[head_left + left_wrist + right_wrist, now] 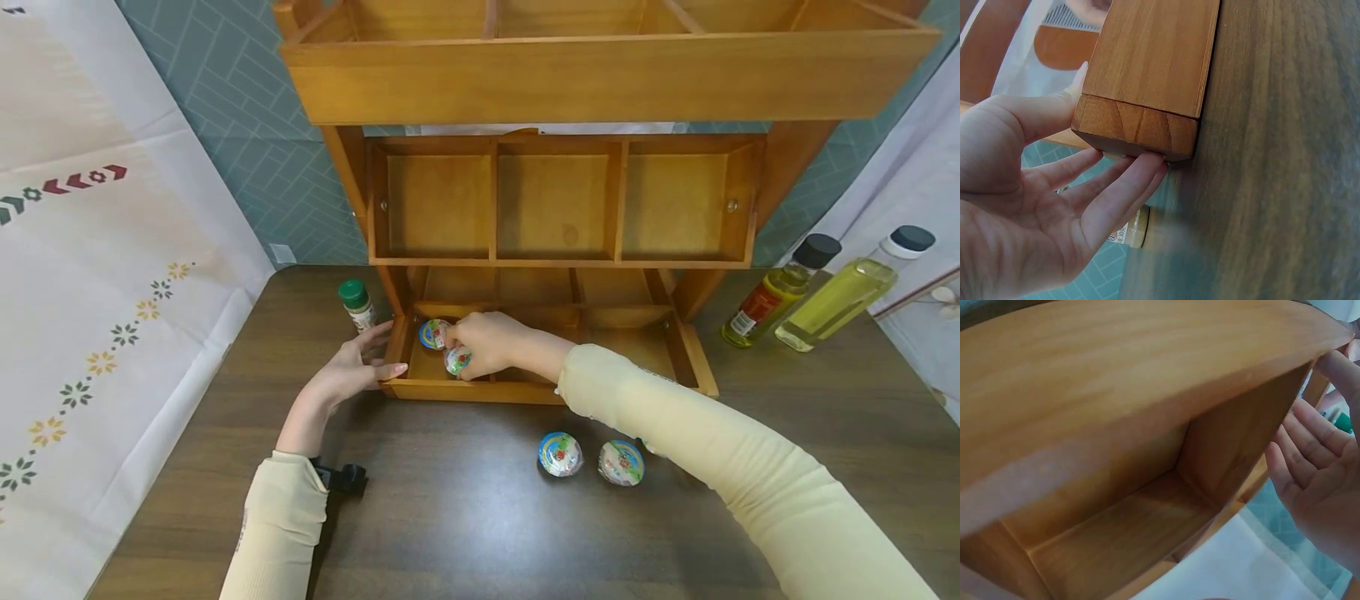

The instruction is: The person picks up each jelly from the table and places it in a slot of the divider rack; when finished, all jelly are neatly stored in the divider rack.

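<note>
My right hand (491,342) reaches into the lowest tray of a tiered wooden rack (547,392). Its thumb and fingers pinch a small round cup with a printed lid (457,361) in the left compartment. A second lidded cup (433,334) sits right behind it. At the tray's front left corner is my left hand (351,368), thumb over the rim and fingers along the outer side. The left wrist view shows that hand (1054,181) around the tray's end. In the right wrist view, the tray wall hides the fingertips of the right hand (1322,469) and the cup.
Two more lidded cups (560,454) stand on the dark wood table (450,533) before the rack. A green-capped shaker jar (357,305) is left of the rack. Two oil bottles (780,292) stand to its right. The upper tiers (558,200) overhang the lowest tray.
</note>
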Demonstrator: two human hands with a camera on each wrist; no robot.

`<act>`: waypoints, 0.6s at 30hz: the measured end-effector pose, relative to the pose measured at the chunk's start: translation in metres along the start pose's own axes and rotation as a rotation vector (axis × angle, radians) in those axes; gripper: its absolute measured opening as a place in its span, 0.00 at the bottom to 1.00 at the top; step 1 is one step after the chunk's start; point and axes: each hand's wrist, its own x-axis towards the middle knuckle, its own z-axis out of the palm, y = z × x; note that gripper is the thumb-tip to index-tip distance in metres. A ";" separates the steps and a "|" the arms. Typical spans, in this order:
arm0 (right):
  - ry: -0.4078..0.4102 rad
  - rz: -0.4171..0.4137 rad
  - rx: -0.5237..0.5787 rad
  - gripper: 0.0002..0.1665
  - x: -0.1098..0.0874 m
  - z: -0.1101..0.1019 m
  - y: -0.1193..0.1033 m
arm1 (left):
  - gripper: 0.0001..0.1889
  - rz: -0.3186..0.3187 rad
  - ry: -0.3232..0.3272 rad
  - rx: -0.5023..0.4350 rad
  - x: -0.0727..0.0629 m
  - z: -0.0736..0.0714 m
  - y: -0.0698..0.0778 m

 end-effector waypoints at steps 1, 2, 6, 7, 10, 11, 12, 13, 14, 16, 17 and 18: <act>-0.005 -0.003 -0.007 0.26 0.001 0.001 0.000 | 0.43 0.000 0.001 0.001 0.000 0.000 0.000; -0.010 -0.005 -0.010 0.26 0.001 0.001 0.000 | 0.43 -0.001 0.003 0.001 -0.001 0.000 0.000; -0.024 0.004 0.031 0.26 0.004 0.003 0.001 | 0.43 0.003 0.006 0.000 0.000 0.000 0.000; -0.030 0.007 0.043 0.26 0.005 0.003 0.002 | 0.43 0.005 0.006 0.001 0.000 0.000 0.000; -0.051 0.023 0.070 0.27 0.006 0.004 0.003 | 0.43 0.006 0.005 -0.005 0.000 0.000 -0.001; -0.057 0.025 0.076 0.27 0.007 0.004 0.003 | 0.43 0.006 0.004 -0.007 0.001 0.000 -0.001; -0.063 0.026 0.084 0.27 0.007 0.004 0.004 | 0.43 0.006 0.005 -0.008 0.001 0.000 -0.001; -0.066 0.029 0.092 0.28 0.007 0.005 0.004 | 0.43 0.005 0.005 -0.009 0.001 0.000 -0.002; -0.066 0.028 0.100 0.28 0.007 0.005 0.005 | 0.43 0.005 0.005 -0.011 0.001 0.000 -0.002; -0.065 0.029 0.110 0.29 0.006 0.005 0.006 | 0.43 0.003 0.007 -0.013 0.001 0.000 -0.002; -0.063 0.029 0.114 0.30 0.005 0.004 0.006 | 0.43 0.003 0.006 -0.013 0.001 0.000 -0.002; -0.062 0.029 0.115 0.31 0.004 0.003 0.007 | 0.43 0.001 0.007 -0.013 0.001 0.000 -0.001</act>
